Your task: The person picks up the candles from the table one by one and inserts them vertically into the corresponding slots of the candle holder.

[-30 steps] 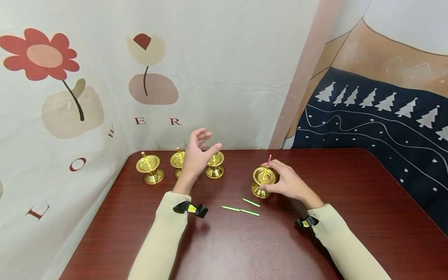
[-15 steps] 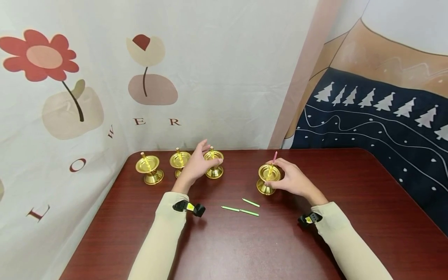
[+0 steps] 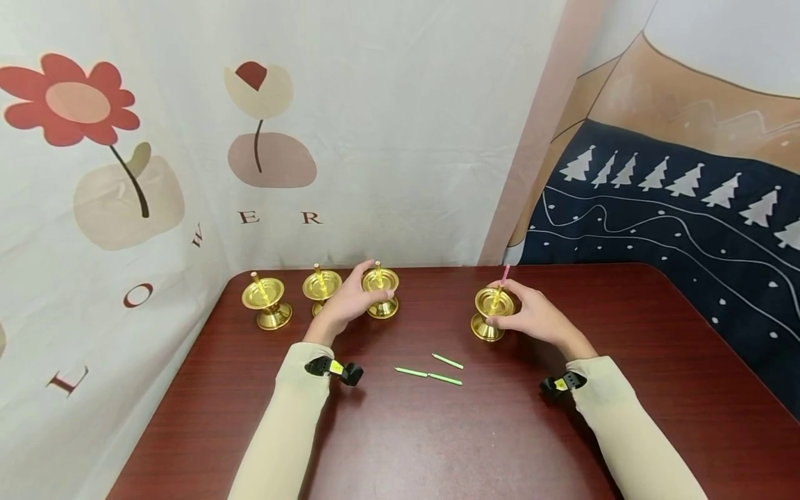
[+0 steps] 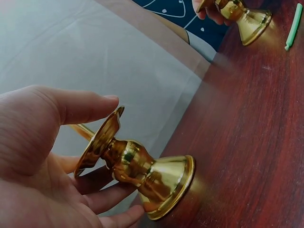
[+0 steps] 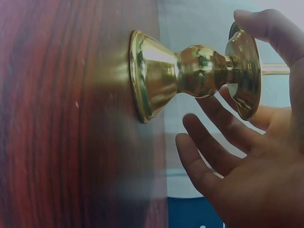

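Observation:
My right hand grips a brass candle holder by its dish, the thumb on the near rim and fingers behind. A pink candle stands in that holder's central tube. To the left, my left hand holds another brass candle holder, which has a bare tube and no candle. The left wrist view shows the thumb on the rim of this holder and fingers behind its stem. In the right wrist view the base of the right-hand holder stands at the tabletop.
Two more brass holders stand at the back left, one at the far left and one partly behind my left hand. Several green candles lie mid-table. Printed cloth hangs behind the table's back edge.
My right hand has moved the holder with the pink candle to the right and slightly back. My left hand has come down from above and taken hold of the third holder from the left.

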Demonstrator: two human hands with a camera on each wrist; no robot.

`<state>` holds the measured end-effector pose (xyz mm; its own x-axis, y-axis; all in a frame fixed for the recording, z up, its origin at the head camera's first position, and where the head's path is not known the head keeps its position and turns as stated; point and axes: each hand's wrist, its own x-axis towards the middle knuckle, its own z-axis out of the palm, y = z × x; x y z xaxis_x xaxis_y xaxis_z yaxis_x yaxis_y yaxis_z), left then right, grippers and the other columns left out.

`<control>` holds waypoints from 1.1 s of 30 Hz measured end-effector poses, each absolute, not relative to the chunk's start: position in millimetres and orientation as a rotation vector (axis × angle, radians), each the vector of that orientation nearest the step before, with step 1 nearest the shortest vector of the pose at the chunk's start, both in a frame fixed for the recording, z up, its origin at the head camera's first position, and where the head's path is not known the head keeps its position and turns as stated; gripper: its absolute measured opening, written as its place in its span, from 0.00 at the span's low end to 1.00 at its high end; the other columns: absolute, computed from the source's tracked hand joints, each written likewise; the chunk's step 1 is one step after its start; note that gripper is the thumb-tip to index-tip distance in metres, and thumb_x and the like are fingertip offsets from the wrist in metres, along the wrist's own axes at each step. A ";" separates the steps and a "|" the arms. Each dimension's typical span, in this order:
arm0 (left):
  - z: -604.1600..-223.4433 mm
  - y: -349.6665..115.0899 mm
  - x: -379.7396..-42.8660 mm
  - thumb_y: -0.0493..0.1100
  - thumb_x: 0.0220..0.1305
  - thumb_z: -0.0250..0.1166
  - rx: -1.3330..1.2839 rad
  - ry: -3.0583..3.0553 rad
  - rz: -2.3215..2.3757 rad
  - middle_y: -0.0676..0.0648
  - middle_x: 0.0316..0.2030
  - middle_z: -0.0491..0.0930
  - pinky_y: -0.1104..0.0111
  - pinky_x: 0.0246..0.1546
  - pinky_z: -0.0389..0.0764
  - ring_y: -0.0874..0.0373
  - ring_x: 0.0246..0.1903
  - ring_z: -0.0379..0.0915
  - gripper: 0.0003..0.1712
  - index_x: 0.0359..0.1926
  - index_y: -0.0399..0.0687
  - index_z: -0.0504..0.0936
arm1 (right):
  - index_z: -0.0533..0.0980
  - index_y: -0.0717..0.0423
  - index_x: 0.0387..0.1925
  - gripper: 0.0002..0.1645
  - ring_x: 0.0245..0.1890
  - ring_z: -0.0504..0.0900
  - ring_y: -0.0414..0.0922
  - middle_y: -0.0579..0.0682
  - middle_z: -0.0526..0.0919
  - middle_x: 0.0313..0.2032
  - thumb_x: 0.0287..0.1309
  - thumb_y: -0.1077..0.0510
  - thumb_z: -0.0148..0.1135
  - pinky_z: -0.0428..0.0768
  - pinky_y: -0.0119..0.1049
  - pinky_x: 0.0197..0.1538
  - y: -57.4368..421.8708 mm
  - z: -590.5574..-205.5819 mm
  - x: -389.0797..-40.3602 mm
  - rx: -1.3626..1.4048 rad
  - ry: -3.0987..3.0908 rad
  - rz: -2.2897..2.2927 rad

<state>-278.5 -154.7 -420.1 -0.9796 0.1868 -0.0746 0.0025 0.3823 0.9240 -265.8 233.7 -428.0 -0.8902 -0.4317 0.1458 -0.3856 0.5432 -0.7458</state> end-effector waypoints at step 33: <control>-429.8 -147.6 -279.3 0.45 0.73 0.74 0.366 2.482 1.560 0.34 0.79 0.65 0.45 0.78 0.61 0.40 0.77 0.62 0.49 0.86 0.43 0.59 | 0.63 0.66 0.80 0.46 0.66 0.76 0.63 0.68 0.77 0.68 0.68 0.61 0.73 0.71 0.62 0.72 288.1 -418.0 -271.6 -0.495 2.611 -1.372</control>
<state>-279.3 -147.6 -429.8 -0.9521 0.3046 -0.0264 0.1083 0.4167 0.9026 -271.6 288.1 -418.0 -0.9342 -0.3562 0.0194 -0.2180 0.5270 -0.8214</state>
